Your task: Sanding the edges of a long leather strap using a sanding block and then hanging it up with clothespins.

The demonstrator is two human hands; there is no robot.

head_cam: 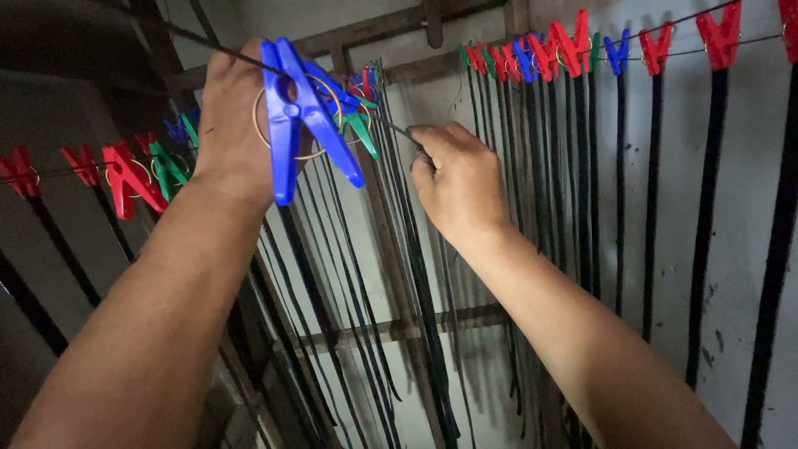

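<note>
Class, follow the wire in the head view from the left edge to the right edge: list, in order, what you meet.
Red pegs → green peg → left hand with the big blue peg → right hand pinching the wire → bunched mixed-colour pegs → spaced red pegs holding black strips.

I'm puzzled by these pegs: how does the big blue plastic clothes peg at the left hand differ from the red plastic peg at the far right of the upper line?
The big blue plastic clothes peg sits beside the left hand, close to the camera, tilted; the red plastic peg hangs untouched, upright on the upper line, clamping a black strip. Blue looks far larger, being nearer. Both are spring pegs.
</note>
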